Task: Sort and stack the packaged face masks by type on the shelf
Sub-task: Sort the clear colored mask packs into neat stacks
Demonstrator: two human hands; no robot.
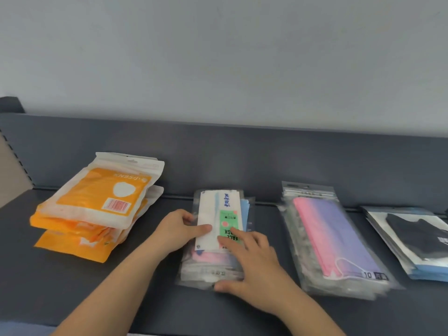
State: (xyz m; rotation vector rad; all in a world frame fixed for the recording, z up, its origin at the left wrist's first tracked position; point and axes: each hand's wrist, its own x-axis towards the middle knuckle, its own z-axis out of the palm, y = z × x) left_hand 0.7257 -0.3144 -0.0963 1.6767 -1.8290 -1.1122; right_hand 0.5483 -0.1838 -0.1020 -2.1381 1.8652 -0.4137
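1. The white-and-green pack (219, 214) lies flat near the middle of the dark grey shelf (72, 275), long side running front to back, its green label reading "FACE MASK" upside down to the camera.
2. Directly beneath the white-and-green pack sits a clear pack of pink masks (206, 265), which sticks out towards the person; a blue edge shows under the white-and-green pack's right side.
3. The left hand (178, 230) is at the white-and-green pack's left edge. Its thumb lies flat on top and its fingers curl against the edge, so it pinches that edge.
4. The right hand (252, 265) rests over the near right corner of the white-and-green pack. Its fingers are straight and slightly spread, the index fingertip on the green label, and the thumb reaches out to the near edge of the clear pack of pink masks.
5. Left of the white-and-green pack, apart from it, stands the orange stack (97, 204) – several orange-and-white pouches piled unevenly, the top one tilted.
6. Right of the white-and-green pack, close by but not touching, lies the pink-and-purple stack (334, 238) in clear bags.
7. Farther right of the white-and-green pack is the black-mask stack (412, 236), cut off by the picture's edge.
8. Behind the white-and-green pack rises the shelf's grey back panel (242, 154).
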